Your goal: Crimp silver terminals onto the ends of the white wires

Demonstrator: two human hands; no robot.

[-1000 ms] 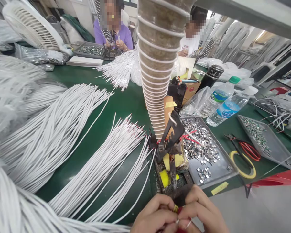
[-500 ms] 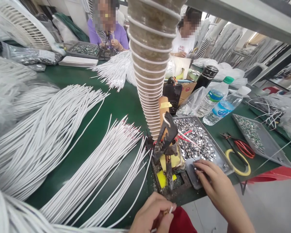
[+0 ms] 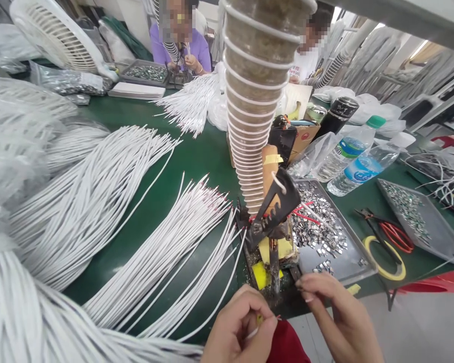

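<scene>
My left hand (image 3: 240, 322) is closed around a white wire (image 3: 252, 334), whose end pokes out near the thumb and fingertips. My right hand (image 3: 338, 310) has its thumb and fingers drawn together in a pinch; whatever lies between them is too small to make out. It hovers beside the dark base of a soldering stand (image 3: 275, 272), just below a grey tray (image 3: 357, 269) of small shiny metal pieces (image 3: 314, 222). A wooden handle (image 3: 270, 169) and a black bracket (image 3: 274, 206) rise from the stand. Yellow sponge-like pads (image 3: 262, 275) sit at its foot.
Bundles of white wires (image 3: 162, 242) cover the left side. A ribbed extraction hose (image 3: 255, 106) hangs behind the stand. To the right are water bottles (image 3: 357, 171), cutters (image 3: 391, 232), a yellow tape roll (image 3: 397, 269) and another parts tray (image 3: 435, 232). Two people sit opposite.
My right hand has moved from the metal pieces in the tray down and toward my left hand. My left hand still holds the wire. The view has shifted slightly, moving the scene rightward.
</scene>
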